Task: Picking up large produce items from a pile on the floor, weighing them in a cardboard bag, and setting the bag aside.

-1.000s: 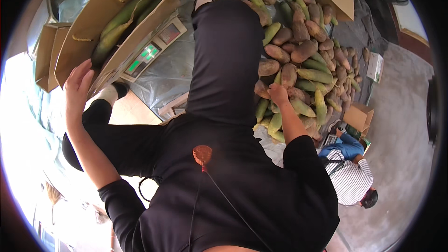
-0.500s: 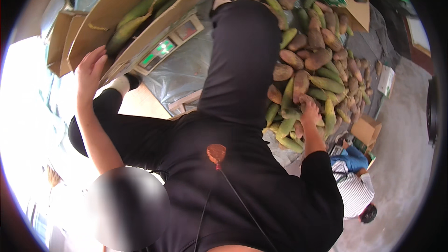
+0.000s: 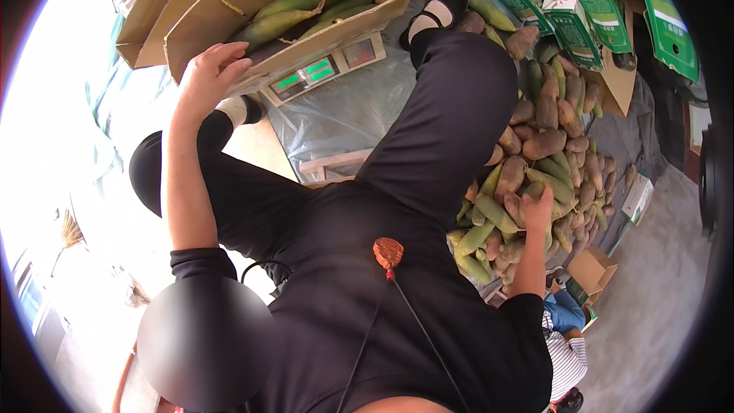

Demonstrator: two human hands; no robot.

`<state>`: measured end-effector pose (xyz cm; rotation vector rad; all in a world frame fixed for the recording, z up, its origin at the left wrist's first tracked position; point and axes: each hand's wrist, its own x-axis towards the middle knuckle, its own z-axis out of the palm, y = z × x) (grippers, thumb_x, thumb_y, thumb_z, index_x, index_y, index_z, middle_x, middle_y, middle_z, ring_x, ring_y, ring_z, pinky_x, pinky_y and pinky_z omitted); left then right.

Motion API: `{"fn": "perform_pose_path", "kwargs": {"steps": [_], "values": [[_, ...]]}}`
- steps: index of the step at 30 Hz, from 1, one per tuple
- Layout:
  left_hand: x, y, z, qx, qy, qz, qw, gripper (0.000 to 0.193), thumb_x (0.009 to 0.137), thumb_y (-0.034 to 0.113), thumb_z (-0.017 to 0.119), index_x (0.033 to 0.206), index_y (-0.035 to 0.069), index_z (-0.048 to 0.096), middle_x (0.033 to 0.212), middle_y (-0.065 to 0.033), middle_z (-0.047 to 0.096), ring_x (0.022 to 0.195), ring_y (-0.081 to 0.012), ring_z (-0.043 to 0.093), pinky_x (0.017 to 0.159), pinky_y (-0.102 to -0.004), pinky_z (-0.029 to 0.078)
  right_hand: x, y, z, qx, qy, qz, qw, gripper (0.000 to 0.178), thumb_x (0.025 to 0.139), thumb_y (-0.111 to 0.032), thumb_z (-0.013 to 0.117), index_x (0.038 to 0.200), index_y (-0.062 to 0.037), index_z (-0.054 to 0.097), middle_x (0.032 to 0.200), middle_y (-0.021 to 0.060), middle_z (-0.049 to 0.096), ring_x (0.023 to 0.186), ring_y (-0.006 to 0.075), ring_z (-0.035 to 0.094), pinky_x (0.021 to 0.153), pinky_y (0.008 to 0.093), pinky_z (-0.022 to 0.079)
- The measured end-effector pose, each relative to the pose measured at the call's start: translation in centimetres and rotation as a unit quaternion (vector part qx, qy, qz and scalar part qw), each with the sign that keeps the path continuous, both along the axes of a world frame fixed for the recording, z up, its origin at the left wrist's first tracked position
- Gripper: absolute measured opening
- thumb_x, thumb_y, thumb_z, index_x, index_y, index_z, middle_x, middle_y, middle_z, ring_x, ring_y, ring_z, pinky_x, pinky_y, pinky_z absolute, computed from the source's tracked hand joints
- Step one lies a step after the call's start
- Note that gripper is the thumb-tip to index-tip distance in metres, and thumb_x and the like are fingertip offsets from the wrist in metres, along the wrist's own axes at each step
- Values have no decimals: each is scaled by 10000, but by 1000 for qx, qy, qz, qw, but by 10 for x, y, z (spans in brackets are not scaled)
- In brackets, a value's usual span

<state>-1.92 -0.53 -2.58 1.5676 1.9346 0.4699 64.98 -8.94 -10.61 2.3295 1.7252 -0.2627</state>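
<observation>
At the near left corner of an open cardboard box (image 3: 287,61), my left hand (image 3: 210,76) has its fingers over the rim and its thumb against the wall. Inside the box lie several long green vegetables (image 3: 306,0). The box rests on a scale (image 3: 317,73) with a lit green display. On my right, my right hand (image 3: 537,210) reaches into a large heap of green and reddish-brown elongated vegetables (image 3: 547,145). Its fingers are curled round a green vegetable (image 3: 533,190), which they partly cover.
Green printed cartons (image 3: 577,34) stand beyond the heap. Another open carton (image 3: 149,19) is left of the box. My bent legs (image 3: 459,99) lie between scale and heap. A person in a striped top (image 3: 566,359) is at the lower right, near a small open carton (image 3: 590,269).
The whole view has shifted, so box and heap sit further right. My left fingers have come over the box rim. My right hand has moved from a brown vegetable to a green one.
</observation>
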Motion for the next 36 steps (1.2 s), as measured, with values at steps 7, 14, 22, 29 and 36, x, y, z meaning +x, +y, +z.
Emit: {"fn": "perform_pose_path", "kwargs": {"steps": [7, 14, 22, 29, 36], "values": [[0, -5, 6, -8, 22, -22, 999, 284, 854, 139, 625, 1103, 4, 631, 917, -119, 634, 866, -226, 630, 784, -322, 485, -80, 113, 80, 237, 405, -25, 883, 526, 824, -34, 675, 1289, 7, 433, 1212, 104, 536, 1105, 192, 518, 966, 317, 398], [1, -9, 6, -3, 5, -53, 999, 254, 841, 125, 628, 1063, 3, 648, 912, -115, 636, 844, -233, 628, 761, -322, 483, -220, 199, 185, 336, 641, 84, 685, 495, 857, 4, 612, 1301, 30, 395, 1219, 135, 513, 1120, 231, 526, 963, 432, 440], [10, -3, 12, -43, -7, -66, 997, 242, 807, 112, 639, 1023, 5, 661, 879, -129, 636, 791, -246, 632, 731, -326, 484, -351, 249, 148, 21, 802, 80, 591, 272, 899, -113, 598, 1138, 11, 560, 963, 43, 618, 854, 101, 570, 724, 230, 467], [10, -1, 13, -50, -9, -68, 996, 257, 805, 93, 636, 1047, 11, 660, 926, -107, 656, 880, -212, 653, 776, -306, 490, -221, 255, 94, 147, 502, 166, 836, 301, 862, -179, 655, 1126, -44, 610, 1035, 40, 652, 984, 160, 606, 851, 317, 475], [12, 0, 12, -40, -3, -70, 997, 289, 831, 83, 622, 1102, -18, 632, 965, -107, 645, 916, -189, 638, 796, -286, 482, -42, 141, 15, 135, 242, -4, 961, 328, 797, -210, 672, 1067, -33, 620, 994, 183, 663, 955, 322, 636, 821, 377, 488]]}}
